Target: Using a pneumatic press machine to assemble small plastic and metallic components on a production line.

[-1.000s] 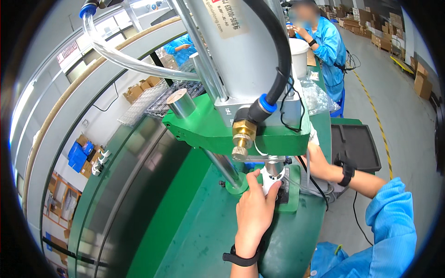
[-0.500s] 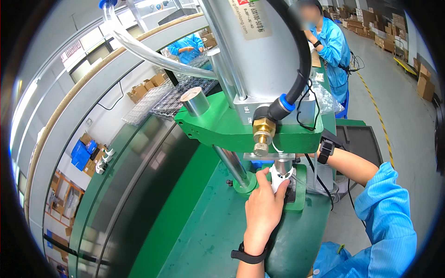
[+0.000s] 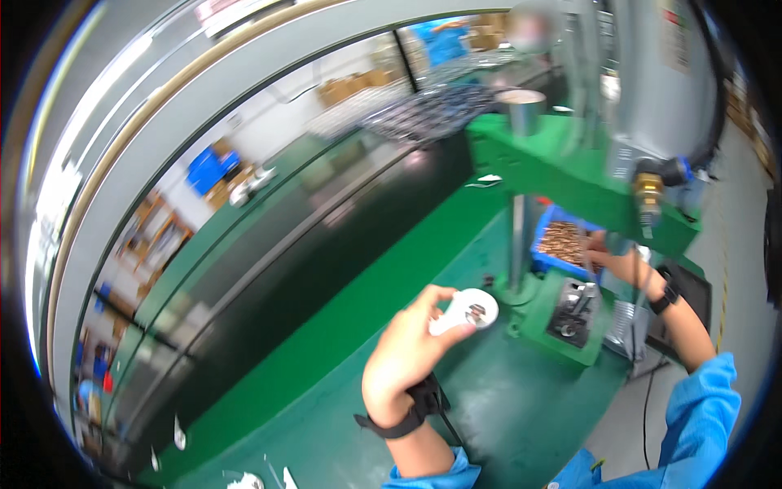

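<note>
My left hand (image 3: 407, 346) holds a white plastic part (image 3: 472, 310) above the green bench, thumb and fingers closed on its narrower end. The part has a round head with a dark and coppery centre. My right hand (image 3: 615, 259) reaches to a blue bin (image 3: 562, 265) behind the press, at the edge of a heap of small copper-coloured pieces (image 3: 562, 242). Its fingers are blurred and partly hidden, so their grip does not show. Between my hands stands the green press base (image 3: 533, 326), with a dark metal fixture (image 3: 575, 310) on it and no white part there.
The green press head (image 3: 570, 175) with its grey cylinder (image 3: 672, 90) overhangs the right forearm. A steel column (image 3: 519, 236) rises from the base. Left of the bench runs a dark conveyor belt (image 3: 277, 326). Several white pieces (image 3: 248, 481) lie near the bottom edge.
My left hand has drawn the white part off the press fixture and moved it left. My right hand has gone from beside the press to the blue bin. The view has swung left.
</note>
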A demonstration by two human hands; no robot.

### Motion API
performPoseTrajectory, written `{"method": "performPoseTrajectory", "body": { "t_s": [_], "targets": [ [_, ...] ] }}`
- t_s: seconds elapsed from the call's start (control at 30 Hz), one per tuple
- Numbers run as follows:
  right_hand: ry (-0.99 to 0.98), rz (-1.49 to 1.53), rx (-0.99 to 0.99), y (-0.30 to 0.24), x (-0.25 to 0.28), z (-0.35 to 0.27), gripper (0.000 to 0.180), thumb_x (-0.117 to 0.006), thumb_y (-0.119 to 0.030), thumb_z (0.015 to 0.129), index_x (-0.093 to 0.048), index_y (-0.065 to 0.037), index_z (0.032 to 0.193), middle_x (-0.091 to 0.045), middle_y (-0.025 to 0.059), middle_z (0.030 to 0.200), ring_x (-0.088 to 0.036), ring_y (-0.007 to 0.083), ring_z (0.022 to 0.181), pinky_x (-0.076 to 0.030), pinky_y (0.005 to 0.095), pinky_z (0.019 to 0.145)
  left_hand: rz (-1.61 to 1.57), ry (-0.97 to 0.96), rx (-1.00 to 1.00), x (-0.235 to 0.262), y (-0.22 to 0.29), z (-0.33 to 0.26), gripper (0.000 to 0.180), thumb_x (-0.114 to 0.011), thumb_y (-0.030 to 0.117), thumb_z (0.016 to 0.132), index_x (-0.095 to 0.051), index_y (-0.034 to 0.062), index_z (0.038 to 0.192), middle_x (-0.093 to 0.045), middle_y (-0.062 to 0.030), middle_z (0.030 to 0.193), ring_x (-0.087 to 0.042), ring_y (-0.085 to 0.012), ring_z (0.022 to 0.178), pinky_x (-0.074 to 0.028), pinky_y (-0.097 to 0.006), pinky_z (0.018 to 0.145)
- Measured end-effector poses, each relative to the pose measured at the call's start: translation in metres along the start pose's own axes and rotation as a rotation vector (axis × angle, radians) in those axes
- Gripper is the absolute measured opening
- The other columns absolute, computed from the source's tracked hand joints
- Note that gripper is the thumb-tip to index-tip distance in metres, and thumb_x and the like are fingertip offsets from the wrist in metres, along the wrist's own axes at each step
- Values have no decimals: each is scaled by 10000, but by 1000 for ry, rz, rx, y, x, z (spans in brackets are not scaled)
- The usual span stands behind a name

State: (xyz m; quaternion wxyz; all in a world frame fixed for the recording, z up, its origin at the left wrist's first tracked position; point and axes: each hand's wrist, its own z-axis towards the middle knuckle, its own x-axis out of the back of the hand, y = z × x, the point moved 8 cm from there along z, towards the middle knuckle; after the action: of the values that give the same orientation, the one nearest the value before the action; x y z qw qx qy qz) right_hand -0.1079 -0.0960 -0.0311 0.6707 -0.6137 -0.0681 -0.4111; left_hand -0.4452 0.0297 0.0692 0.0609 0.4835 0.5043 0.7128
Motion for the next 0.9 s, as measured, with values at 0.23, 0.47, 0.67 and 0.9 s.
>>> {"method": "performPoseTrajectory", "body": {
  "t_s": [0.23, 0.47, 0.67, 0.9],
  "targets": [
    [90, 78, 2, -54, -1, -8, 77, -588, -15, 718, -591, 19, 787, -589, 53, 678, -550, 115, 645, -443, 256, 576, 349, 499, 1008, 50, -187, -28, 713, -545, 409, 791, -181, 182, 1361, -374, -191, 1265, -336, -346, 1181, -299, -508, 929],
    [90, -138, 87, -27, 15, -10, 124, -611, -45, 677, -596, 23, 779, -565, 63, 695, -502, 125, 652, -394, 247, 620, 302, 789, 414, 86, -69, -53, 471, -534, 257, 812, -409, 34, 1208, -509, -216, 1063, -482, -367, 1013, -410, -458, 829],
    [82, -96, 125, -45, 14, -7, 95, -586, -47, 744, -587, 13, 817, -558, 36, 708, -501, 108, 677, -384, 230, 654, 581, 387, 314, 104, -21, -142, 278, -548, 262, 803, -529, 32, 959, -591, -186, 859, -563, -351, 827, -459, -411, 706],
    [94, -126, 120, -35, 20, -13, 119, -575, -63, 785, -585, 15, 875, -573, 40, 761, -499, 99, 702, -382, 225, 654, 949, 483, 1073, 125, -142, -320, 566, -598, 503, 726, -512, -34, 880, -580, -201, 833, -572, -344, 828, -462, -403, 693]
  ]
}}
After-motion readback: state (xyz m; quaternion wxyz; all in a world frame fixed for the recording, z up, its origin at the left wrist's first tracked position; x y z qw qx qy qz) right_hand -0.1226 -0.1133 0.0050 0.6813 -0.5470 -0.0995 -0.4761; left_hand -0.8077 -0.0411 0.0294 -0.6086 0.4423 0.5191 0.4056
